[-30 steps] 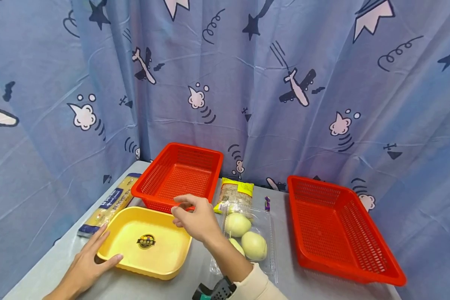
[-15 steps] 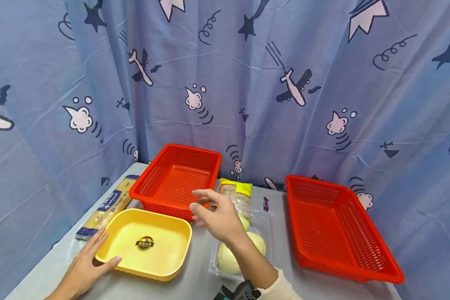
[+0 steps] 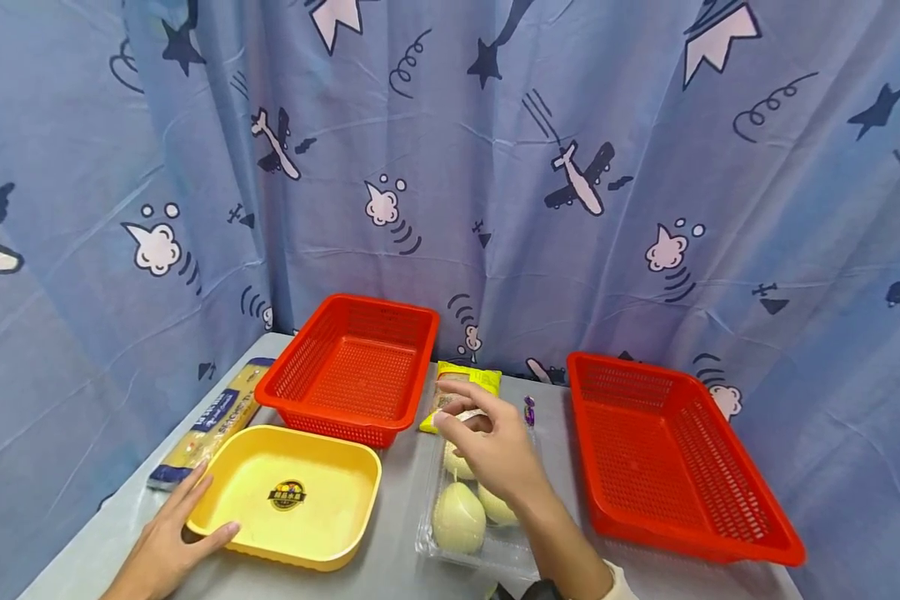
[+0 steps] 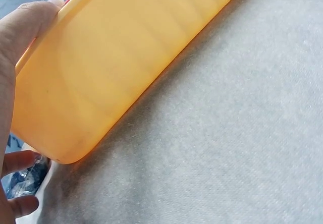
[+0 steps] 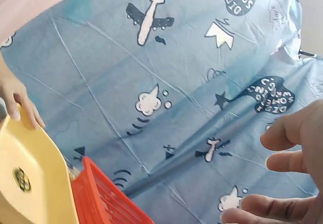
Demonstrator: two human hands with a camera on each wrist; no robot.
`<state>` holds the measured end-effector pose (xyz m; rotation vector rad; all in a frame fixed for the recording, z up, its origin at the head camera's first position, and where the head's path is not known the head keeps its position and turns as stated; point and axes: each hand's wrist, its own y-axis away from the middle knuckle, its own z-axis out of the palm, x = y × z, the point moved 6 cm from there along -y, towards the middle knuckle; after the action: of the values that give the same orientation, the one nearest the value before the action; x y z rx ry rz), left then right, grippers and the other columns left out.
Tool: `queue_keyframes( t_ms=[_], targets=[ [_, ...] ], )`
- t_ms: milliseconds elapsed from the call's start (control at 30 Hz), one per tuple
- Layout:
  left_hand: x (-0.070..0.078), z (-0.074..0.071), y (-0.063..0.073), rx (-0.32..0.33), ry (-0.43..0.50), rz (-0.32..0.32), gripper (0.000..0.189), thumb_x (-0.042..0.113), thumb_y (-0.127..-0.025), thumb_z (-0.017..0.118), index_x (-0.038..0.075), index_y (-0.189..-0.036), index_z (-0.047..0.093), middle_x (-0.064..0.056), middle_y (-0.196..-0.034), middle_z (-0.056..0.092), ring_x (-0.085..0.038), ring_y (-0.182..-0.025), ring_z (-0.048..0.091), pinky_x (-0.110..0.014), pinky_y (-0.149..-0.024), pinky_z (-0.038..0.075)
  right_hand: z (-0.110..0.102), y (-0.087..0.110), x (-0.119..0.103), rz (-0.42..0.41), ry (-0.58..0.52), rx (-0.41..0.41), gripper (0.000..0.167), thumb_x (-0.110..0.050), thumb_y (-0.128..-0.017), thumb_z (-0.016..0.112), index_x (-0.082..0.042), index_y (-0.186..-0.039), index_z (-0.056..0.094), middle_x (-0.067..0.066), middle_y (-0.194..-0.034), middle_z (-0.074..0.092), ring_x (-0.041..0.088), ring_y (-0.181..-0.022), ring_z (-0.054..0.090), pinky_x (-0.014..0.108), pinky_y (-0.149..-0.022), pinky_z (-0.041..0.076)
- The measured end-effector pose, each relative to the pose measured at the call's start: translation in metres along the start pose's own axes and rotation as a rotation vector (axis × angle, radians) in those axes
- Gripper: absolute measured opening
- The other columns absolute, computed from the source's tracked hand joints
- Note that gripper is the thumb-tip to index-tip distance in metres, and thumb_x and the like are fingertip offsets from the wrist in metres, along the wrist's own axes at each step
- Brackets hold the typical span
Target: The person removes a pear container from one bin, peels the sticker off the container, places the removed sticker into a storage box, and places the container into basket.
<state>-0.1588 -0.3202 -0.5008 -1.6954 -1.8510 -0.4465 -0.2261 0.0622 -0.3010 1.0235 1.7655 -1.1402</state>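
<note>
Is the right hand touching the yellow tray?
No: in the head view, the left hand touches the yellow tray, while the right hand is apart from it, farther right.

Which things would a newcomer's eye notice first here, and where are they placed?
Probably the two red perforated baskets, one behind the yellow plastic tray, the other at the right. Next, that tray, at the front left with the left hand touching its rim. Then the pale pears in the clear plastic container, partly hidden by the right hand in the head view.

Tray [image 3: 307, 521] left of pears [image 3: 459, 518]
</note>
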Motion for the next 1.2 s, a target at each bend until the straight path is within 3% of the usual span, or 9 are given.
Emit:
queue_keyframes(
  t_ms=[133, 233, 633, 867, 1200],
  targets=[
    [-0.004, 0.003, -0.002, -0.057, -0.014, -0.079, 0.096, 0.056, -0.085, 0.066, -0.006, -0.147, 0.029, -0.024, -0.155, 0.017, -0.054, -0.130, 0.024, -0.075, -0.092, 0.023, -0.017, 0.005, 0.009, 0.020, 0.091, 0.034, 0.038, -0.016, -0.088, 0.071, -0.026, -0.125, 0.065, 0.006, -0.100, 0.063, 0.022, -0.084, 0.062, 0.039, -0.069, 0.052],
    [-0.006, 0.004, -0.002, -0.086, -0.015, -0.118, 0.099, 0.059, -0.084, 0.065, -0.007, -0.148, 0.027, -0.024, -0.155, 0.014, -0.054, -0.130, 0.022, -0.075, -0.093, 0.022, -0.029, 0.009, 0.016, 0.030, 0.129, 0.048, 0.042, -0.017, -0.088, 0.070, -0.024, -0.129, 0.062, 0.007, -0.103, 0.062, 0.024, -0.091, 0.060, 0.039, -0.073, 0.049],
    [-0.006, 0.002, -0.003, -0.068, -0.001, -0.083, 0.097, 0.055, -0.085, 0.066, -0.008, -0.147, 0.027, -0.024, -0.155, 0.014, -0.055, -0.131, 0.021, -0.075, -0.093, 0.021, -0.057, 0.022, 0.044, 0.109, 0.215, 0.129, 0.048, -0.027, -0.088, 0.073, -0.026, -0.134, 0.058, 0.008, -0.110, 0.059, 0.025, -0.099, 0.057, 0.040, -0.078, 0.049],
    [-0.002, -0.001, -0.002, -0.019, 0.010, -0.023, 0.092, 0.048, -0.085, 0.070, -0.007, -0.147, 0.030, -0.023, -0.155, 0.017, -0.054, -0.130, 0.024, -0.075, -0.091, 0.023, -0.072, 0.029, 0.064, 0.138, 0.243, 0.187, 0.049, -0.025, -0.088, 0.072, -0.026, -0.135, 0.058, 0.010, -0.115, 0.059, 0.027, -0.103, 0.057, 0.041, -0.080, 0.049],
    [-0.007, 0.003, -0.004, -0.107, -0.002, -0.124, 0.101, 0.058, -0.084, 0.065, -0.006, -0.149, 0.024, -0.024, -0.156, 0.011, -0.055, -0.131, 0.019, -0.075, -0.093, 0.020, -0.083, 0.039, 0.094, 0.200, 0.297, 0.204, 0.052, -0.029, -0.089, 0.070, -0.024, -0.138, 0.053, 0.015, -0.124, 0.052, 0.035, -0.112, 0.050, 0.052, -0.091, 0.043]
  ],
)
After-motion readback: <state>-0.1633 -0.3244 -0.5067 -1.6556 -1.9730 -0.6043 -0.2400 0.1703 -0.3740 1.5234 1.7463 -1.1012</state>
